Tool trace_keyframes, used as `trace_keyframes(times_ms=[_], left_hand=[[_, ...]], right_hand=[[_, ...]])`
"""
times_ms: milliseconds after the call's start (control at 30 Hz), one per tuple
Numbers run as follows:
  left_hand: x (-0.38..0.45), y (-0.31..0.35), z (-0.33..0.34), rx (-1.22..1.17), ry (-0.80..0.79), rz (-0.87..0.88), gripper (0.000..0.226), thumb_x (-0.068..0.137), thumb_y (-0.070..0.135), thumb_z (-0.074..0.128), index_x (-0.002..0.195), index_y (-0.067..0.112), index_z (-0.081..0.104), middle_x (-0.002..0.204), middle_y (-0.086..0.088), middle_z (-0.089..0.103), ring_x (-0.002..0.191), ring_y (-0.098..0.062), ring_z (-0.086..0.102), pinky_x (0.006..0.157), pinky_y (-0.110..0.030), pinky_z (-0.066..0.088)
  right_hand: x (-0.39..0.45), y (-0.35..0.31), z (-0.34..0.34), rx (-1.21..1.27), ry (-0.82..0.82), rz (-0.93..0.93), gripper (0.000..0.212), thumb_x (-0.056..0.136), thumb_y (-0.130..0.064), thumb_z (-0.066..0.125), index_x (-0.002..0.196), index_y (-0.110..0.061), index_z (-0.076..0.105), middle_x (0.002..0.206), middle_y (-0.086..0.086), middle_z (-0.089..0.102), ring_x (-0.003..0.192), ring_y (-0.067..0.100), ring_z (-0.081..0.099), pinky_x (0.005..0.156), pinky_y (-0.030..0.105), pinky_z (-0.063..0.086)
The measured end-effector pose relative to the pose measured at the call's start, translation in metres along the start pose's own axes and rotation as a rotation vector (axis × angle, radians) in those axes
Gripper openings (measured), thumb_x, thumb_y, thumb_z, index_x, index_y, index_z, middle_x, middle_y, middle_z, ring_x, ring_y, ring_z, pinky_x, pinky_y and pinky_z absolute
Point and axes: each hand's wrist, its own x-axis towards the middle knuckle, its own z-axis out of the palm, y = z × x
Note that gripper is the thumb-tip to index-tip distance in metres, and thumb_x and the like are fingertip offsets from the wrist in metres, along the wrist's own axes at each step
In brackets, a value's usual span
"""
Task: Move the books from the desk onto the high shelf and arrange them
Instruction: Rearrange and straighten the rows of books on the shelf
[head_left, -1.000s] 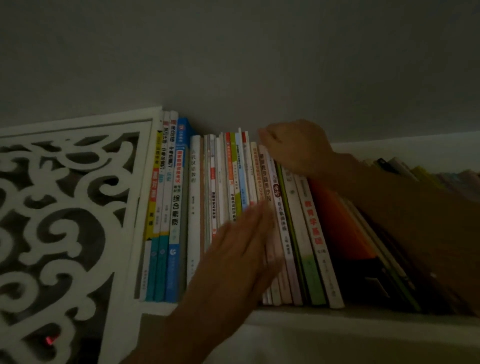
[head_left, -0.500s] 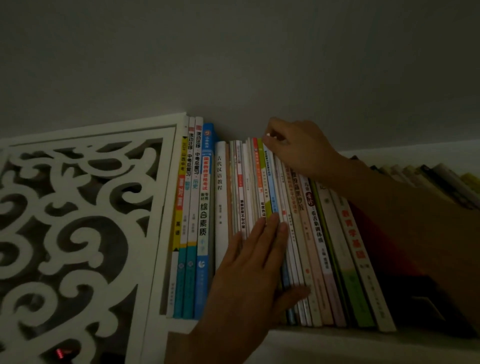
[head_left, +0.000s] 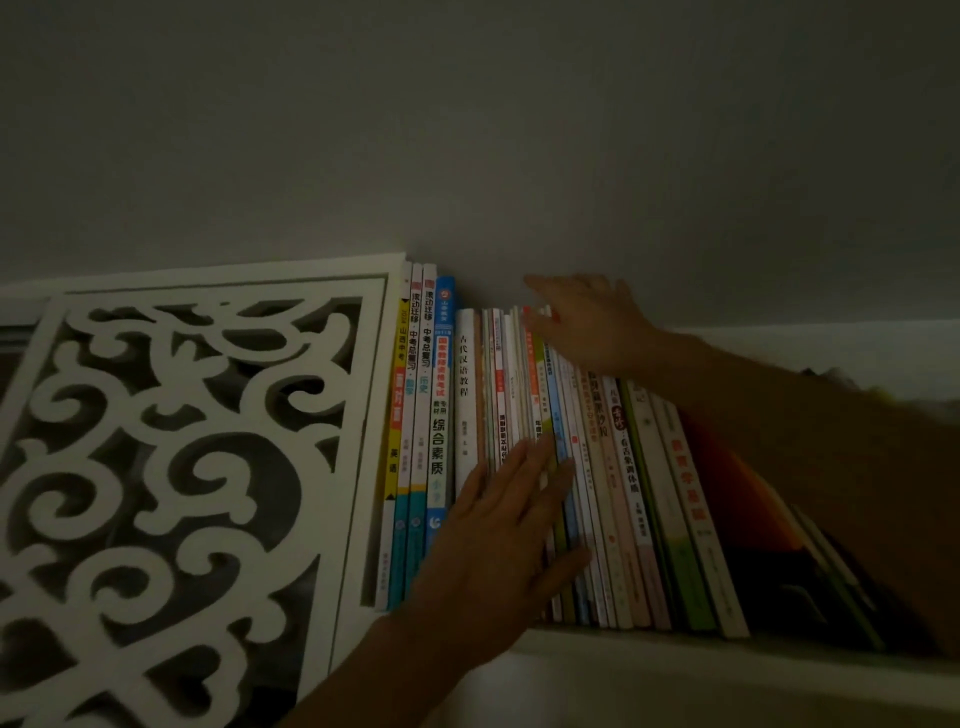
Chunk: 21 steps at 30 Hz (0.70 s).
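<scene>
A row of books stands spine-out on the high white shelf in dim light. The left ones, such as the tall blue book, stand upright; those to the right lean left. My left hand lies flat, fingers together, against the lower spines of the thin middle books. My right hand reaches over the tops of those same thin books, fingers spread and touching their upper edges. Neither hand grips a book. My right forearm hides part of the books further right.
A white carved fretwork panel closes the shelf's left end, touching the leftmost book. An orange and black book leans at the right. The grey wall rises behind the shelf.
My right hand opened and slid slightly right along the book tops. My left hand stayed pressed on the spines. The view shifted a little, moving the shelf right in frame.
</scene>
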Motion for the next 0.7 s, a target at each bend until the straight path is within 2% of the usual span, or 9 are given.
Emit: trace_keyframes(times_ms=[67,167,233,300,367,467,533,633,700], left_hand=[[-0.001,-0.003,-0.011,0.073,0.060,-0.096,0.066,0.093,0.058,0.016,0.147,0.026,-0.006,0.154,0.006,-0.012,0.143,-0.013,-0.008,0.107,-0.035,-0.015],[0.002,-0.018,-0.013,0.024,0.054,-0.250,0.068,0.083,0.063,-0.001,0.137,0.028,-0.024,0.144,0.010,-0.028,0.134,-0.008,-0.028,0.100,-0.029,-0.027],[0.002,-0.031,-0.011,0.136,0.053,-0.231,0.070,0.089,0.063,0.003,0.144,0.022,-0.010,0.152,0.003,-0.013,0.142,-0.015,-0.013,0.113,-0.039,-0.013],[-0.001,-0.039,-0.003,0.198,-0.046,-0.205,0.076,0.093,0.065,0.012,0.147,0.013,0.020,0.153,-0.007,0.020,0.143,-0.024,0.014,0.116,-0.048,0.011],[-0.003,-0.043,0.008,0.210,-0.042,-0.169,0.078,0.092,0.067,0.016,0.144,0.010,0.030,0.150,-0.009,0.030,0.140,-0.022,0.017,0.109,-0.046,0.013],[-0.003,-0.044,0.008,0.217,-0.041,-0.199,0.078,0.092,0.066,0.016,0.144,0.010,0.030,0.149,-0.009,0.031,0.140,-0.022,0.016,0.110,-0.047,0.011],[-0.002,-0.038,-0.003,0.222,-0.092,-0.213,0.076,0.092,0.065,0.012,0.146,0.011,0.021,0.152,-0.008,0.023,0.142,-0.026,0.011,0.116,-0.048,0.008],[0.000,-0.036,-0.016,0.173,-0.051,-0.190,0.073,0.083,0.066,-0.001,0.140,0.024,-0.020,0.148,0.004,-0.023,0.141,-0.018,-0.020,0.108,-0.039,-0.017],[0.003,-0.034,-0.024,0.117,-0.005,-0.175,0.072,0.079,0.067,-0.007,0.138,0.029,-0.025,0.144,0.009,-0.029,0.138,-0.012,-0.026,0.104,-0.034,-0.023]], right_hand=[[-0.016,-0.008,0.010,-0.041,0.061,-0.106,0.056,0.100,-0.044,0.028,0.149,-0.022,0.015,0.157,0.003,0.018,0.144,0.022,0.011,0.115,0.047,-0.001],[-0.028,-0.010,0.028,-0.094,0.054,-0.159,0.062,0.098,-0.048,0.030,0.150,-0.022,0.008,0.159,-0.001,0.004,0.145,0.018,0.004,0.116,0.043,-0.004],[-0.024,-0.007,0.032,-0.125,0.069,-0.143,0.066,0.097,-0.051,0.031,0.151,-0.022,0.005,0.159,-0.003,0.002,0.145,0.017,0.002,0.115,0.045,-0.004],[-0.021,-0.003,0.034,-0.205,0.085,-0.151,0.069,0.095,-0.055,0.026,0.150,-0.024,0.000,0.159,-0.004,-0.002,0.145,0.018,-0.003,0.115,0.048,-0.006],[-0.022,-0.001,0.037,-0.216,0.079,-0.120,0.068,0.094,-0.058,0.020,0.149,-0.028,-0.007,0.158,-0.008,-0.008,0.145,0.020,-0.010,0.113,0.049,-0.010],[-0.023,-0.004,0.036,-0.227,0.054,-0.091,0.066,0.094,-0.058,0.018,0.149,-0.031,-0.007,0.158,-0.008,-0.010,0.145,0.021,-0.012,0.113,0.050,-0.012],[-0.021,-0.009,0.029,-0.273,0.004,-0.086,0.067,0.096,-0.056,0.022,0.150,-0.028,-0.005,0.158,-0.006,-0.009,0.145,0.024,-0.011,0.112,0.052,-0.013],[-0.018,-0.014,0.019,-0.253,-0.056,-0.064,0.067,0.098,-0.051,0.028,0.150,-0.023,-0.003,0.159,-0.004,-0.006,0.145,0.026,-0.010,0.112,0.052,-0.012],[-0.022,-0.013,0.015,-0.224,0.043,-0.073,0.064,0.100,-0.043,0.029,0.151,-0.018,-0.001,0.159,-0.002,-0.004,0.145,0.023,-0.008,0.114,0.048,-0.010]])
